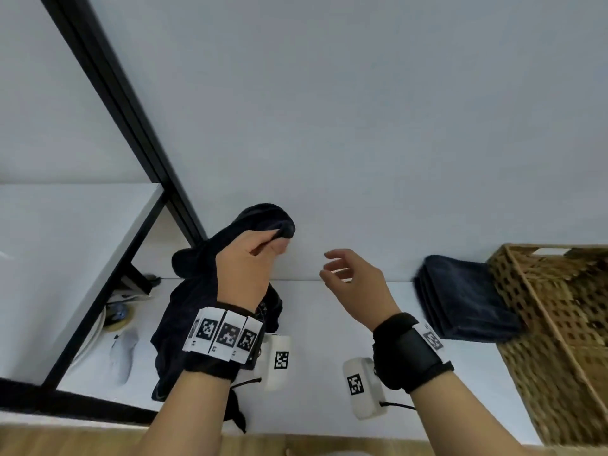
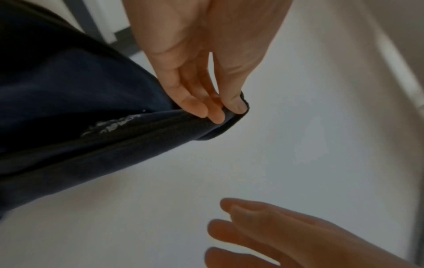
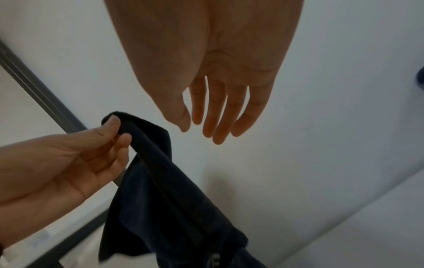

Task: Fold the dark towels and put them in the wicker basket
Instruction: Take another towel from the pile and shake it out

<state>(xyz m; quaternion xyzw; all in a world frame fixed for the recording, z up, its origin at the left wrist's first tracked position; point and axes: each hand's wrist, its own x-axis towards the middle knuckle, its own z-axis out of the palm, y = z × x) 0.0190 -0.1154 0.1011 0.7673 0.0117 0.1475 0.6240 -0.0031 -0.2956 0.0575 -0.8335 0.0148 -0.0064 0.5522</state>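
The left hand [image 1: 245, 261] pinches one corner of a dark towel [image 1: 210, 291] between thumb and fingertips, holding it up so the rest hangs crumpled down to the white worktop [image 1: 329, 340] at about 9 o'clock from the right hand [image 1: 352, 281]. The right hand is empty, fingers loosely spread, hovering just beside that raised corner without touching the cloth. A folded stack of dark towels [image 1: 467, 297] lies at 3 o'clock, resting against the wicker basket [image 1: 559, 340] and not yet inside it. The grip looks thin: only a small tip of hem is caught, so a tug could slip it free and drop the towel back in a heap. If the right hand takes a fold instead of the next true corner, the towel will likely open twisted and fold unevenly.
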